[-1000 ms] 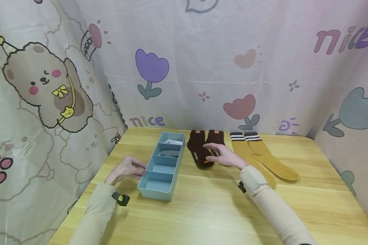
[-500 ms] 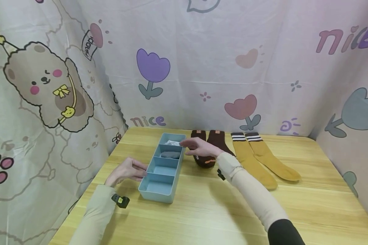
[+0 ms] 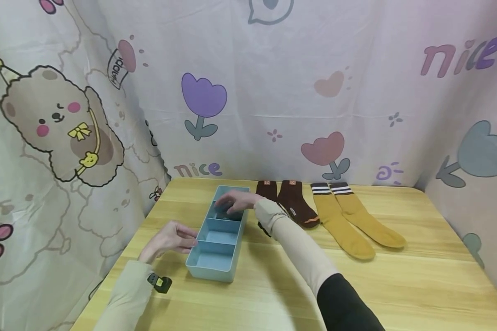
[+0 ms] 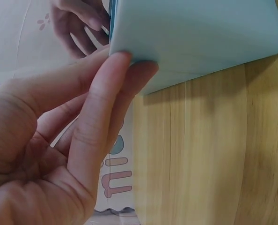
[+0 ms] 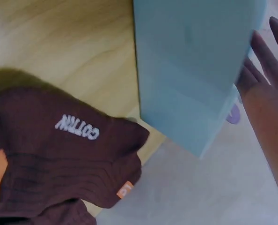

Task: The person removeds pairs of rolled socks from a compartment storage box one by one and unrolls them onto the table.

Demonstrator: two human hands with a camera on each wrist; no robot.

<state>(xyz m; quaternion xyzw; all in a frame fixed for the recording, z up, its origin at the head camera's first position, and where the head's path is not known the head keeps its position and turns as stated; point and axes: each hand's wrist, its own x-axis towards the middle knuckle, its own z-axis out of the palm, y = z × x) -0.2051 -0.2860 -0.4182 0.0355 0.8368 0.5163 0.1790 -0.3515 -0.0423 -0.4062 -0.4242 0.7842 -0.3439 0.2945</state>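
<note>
Cartoon-print backdrop (image 3: 265,82) behind wood-grain tabletop (image 3: 422,276). On it, blue four-compartment organizer (image 3: 211,274), left of centre; to its right, brown COTTON socks (image 3: 297,207), then mustard striped socks (image 3: 340,225), laid flat. Probably partway: dark bundle (image 3: 232,216), mostly hidden, in second compartment from far end; two nearest compartments unfilled, both pairs outside. Far-end contents blocked by right hand (image 3: 238,201). Right fingers bent down into second compartment; can't tell if gripping. Left hand (image 3: 171,239) fairly straight-fingered, tips against organizer's left wall, nothing grasped.
</note>
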